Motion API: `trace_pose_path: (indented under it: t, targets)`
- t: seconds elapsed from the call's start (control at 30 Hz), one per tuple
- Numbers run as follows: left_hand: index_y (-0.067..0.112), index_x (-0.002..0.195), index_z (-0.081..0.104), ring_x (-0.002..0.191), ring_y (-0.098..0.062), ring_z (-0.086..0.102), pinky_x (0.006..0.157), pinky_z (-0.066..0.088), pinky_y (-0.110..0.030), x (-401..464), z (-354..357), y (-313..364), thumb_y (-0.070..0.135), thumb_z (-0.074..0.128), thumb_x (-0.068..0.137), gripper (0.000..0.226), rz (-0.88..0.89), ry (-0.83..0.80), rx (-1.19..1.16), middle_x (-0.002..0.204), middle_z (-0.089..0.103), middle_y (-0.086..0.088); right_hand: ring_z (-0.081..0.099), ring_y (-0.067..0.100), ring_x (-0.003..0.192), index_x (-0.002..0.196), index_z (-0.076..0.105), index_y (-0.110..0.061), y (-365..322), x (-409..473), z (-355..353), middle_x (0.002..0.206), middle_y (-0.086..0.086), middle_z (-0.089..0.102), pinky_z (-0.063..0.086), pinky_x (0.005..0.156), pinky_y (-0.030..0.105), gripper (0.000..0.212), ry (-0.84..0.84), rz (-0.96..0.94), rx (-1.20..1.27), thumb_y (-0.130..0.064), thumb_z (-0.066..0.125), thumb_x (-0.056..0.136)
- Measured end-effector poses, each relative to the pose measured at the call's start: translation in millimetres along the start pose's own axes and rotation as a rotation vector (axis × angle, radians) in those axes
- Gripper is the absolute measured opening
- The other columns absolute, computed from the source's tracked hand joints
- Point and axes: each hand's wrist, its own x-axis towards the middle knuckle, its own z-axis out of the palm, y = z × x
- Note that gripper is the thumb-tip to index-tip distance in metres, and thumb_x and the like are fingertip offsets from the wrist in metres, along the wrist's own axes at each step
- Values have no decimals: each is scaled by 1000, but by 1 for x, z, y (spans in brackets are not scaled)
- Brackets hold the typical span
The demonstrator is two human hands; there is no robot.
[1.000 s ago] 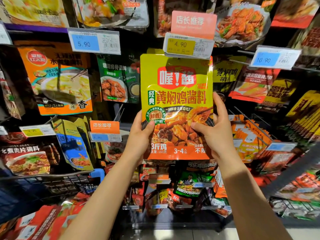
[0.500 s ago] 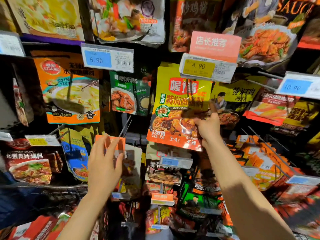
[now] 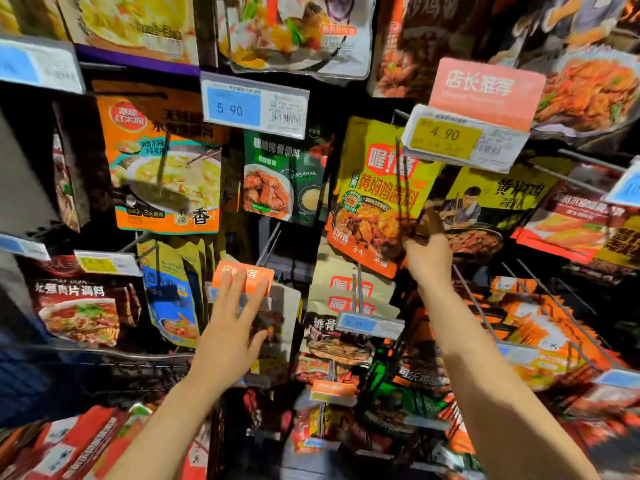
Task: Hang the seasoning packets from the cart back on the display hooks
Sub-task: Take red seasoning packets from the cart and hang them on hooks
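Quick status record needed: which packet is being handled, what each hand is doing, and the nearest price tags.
packet: yellow seasoning packet, hanging behind the yellow 4.90 tag, tilted
right hand: right hand pinches the packet's lower right edge
left hand: left hand open, fingers over an orange label
other tag: blue 5.90 tag, upper left of the packet
hook seating: cannot tell

The packet (image 3: 374,199) at my right hand (image 3: 427,252) is yellow above and orange below, with a red logo. Left of it hangs a dark green packet (image 3: 282,174); above it, a yellow price tag (image 3: 446,135) under a pink sign (image 3: 485,90).
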Motion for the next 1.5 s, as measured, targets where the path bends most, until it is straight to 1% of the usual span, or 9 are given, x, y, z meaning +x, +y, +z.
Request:
trace_pose_path:
  t: [0.17, 0.4, 0.6, 0.7, 0.8, 0.93, 1.07, 1.23, 1.5]
  targets:
    - [25, 152, 35, 149, -21, 14, 89, 53, -41, -7, -20, -2, 22, 69, 91, 70, -36, -30, -91, 164, 6, 0, 64, 12, 99, 129, 56, -20, -16, -69, -10, 115, 1, 65, 51, 92, 34, 39, -150, 20, 191, -2, 58, 94]
    - [16, 126, 65, 129, -18, 49, 99, 36, -25, -64, -65, -29, 23, 60, 97, 31, -136, -140, -248, 143, 51, -3, 64, 14, 85, 105, 64, -21, -40, -184, 40, 102, 6, 68, 51, 72, 24, 21, -469, 103, 281, -3, 55, 96]
    - [8, 113, 72, 98, -23, 68, 79, 39, -11, -159, -106, -102, 32, 56, 89, 37, -434, -277, -372, 110, 72, -12, 63, 17, 80, 99, 65, -12, -38, -272, 130, 90, 6, 67, 53, 77, 36, 17, -778, 180, 243, 2, 61, 91]
    - [15, 116, 70, 86, -16, 66, 71, 40, -8, -217, -123, -134, 28, 67, 88, 31, -684, -290, -405, 104, 73, -6, 60, 3, 55, 109, 63, 3, -31, -319, 182, 69, 0, 66, 49, 55, 16, 21, -850, 305, 210, 0, 65, 89]
    - [11, 112, 73, 100, -21, 68, 87, 45, -24, -278, -131, -165, 57, 52, 78, 61, -797, -339, -445, 107, 73, -6, 58, 12, 67, 98, 64, -13, -19, -369, 228, 83, 6, 62, 47, 62, 25, 17, -990, 361, 124, 2, 58, 94]
    - [25, 121, 64, 98, -13, 58, 69, 34, -8, -330, -148, -199, 32, 59, 97, 25, -966, -452, -401, 98, 60, 15, 57, 16, 77, 109, 65, -16, 1, -425, 276, 91, 4, 63, 43, 74, 29, 24, -1107, 313, -77, -14, 71, 86]
    - [21, 124, 64, 120, -19, 58, 101, 43, -30, -365, -154, -228, 31, 57, 99, 28, -997, -529, -355, 127, 64, 4, 59, 37, 114, 132, 56, -6, 39, -459, 315, 120, 18, 64, 46, 90, 33, 44, -1183, 301, -428, -19, 66, 92]
    - [21, 133, 58, 121, -18, 56, 101, 42, -29, -369, -145, -230, 30, 54, 100, 35, -957, -528, -327, 132, 61, 2, 25, 36, 144, 154, 16, -25, 104, -448, 345, 152, 8, 36, 27, 115, 50, 103, -1062, -17, -883, -51, 76, 75]
    - [22, 136, 55, 120, -15, 56, 91, 40, -22, -359, -135, -216, 31, 55, 100, 37, -855, -622, -338, 132, 60, 5, 57, 45, 112, 157, 13, -23, 144, -426, 326, 164, 10, 8, 53, 76, 45, 73, -1106, -316, -928, -19, 52, 95]
